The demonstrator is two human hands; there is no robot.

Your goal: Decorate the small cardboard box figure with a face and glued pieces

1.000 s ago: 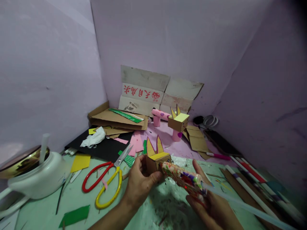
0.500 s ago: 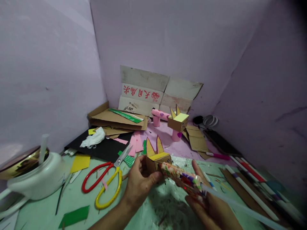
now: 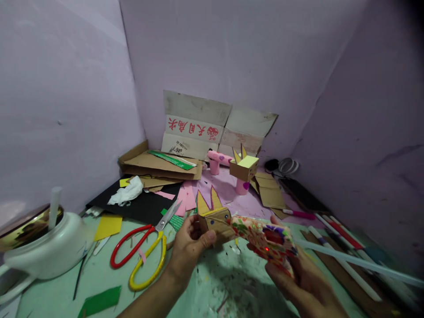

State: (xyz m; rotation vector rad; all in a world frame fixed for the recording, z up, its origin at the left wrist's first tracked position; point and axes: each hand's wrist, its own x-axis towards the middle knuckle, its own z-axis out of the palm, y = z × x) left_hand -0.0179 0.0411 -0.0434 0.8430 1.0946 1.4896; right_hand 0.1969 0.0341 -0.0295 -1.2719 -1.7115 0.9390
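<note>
Between the fingers and thumb of my left hand (image 3: pixel 188 247) is a small cardboard box head (image 3: pixel 217 224), with two pointed yellow ears outlined in purple and dark dot eyes on its front. My right hand (image 3: pixel 294 274) is wrapped round a floral-patterned hot glue gun (image 3: pixel 265 236), whose red light is on. A translucent glue stick (image 3: pixel 351 256) sticks out from its back toward the right. The gun's nozzle points left, close to the box's right front edge; whether it touches I cannot tell. Left of my left hand lie open scissors (image 3: pixel 160 225) with red and yellow handles.
A pink tube figure with a similar box head (image 3: pixel 243 169) stands behind my hands. Cardboard pieces (image 3: pixel 159 165) and pink paper strips (image 3: pixel 186 196) lie at back left. A white teapot (image 3: pixel 43 254) stands at left, markers (image 3: pixel 344 265) at right. Green scrap (image 3: pixel 101 301) lies in front.
The box head has turned so its dotted face shows more toward me. The glue gun has swung round, its nozzle now level and pointing left, and the glue stick has risen.
</note>
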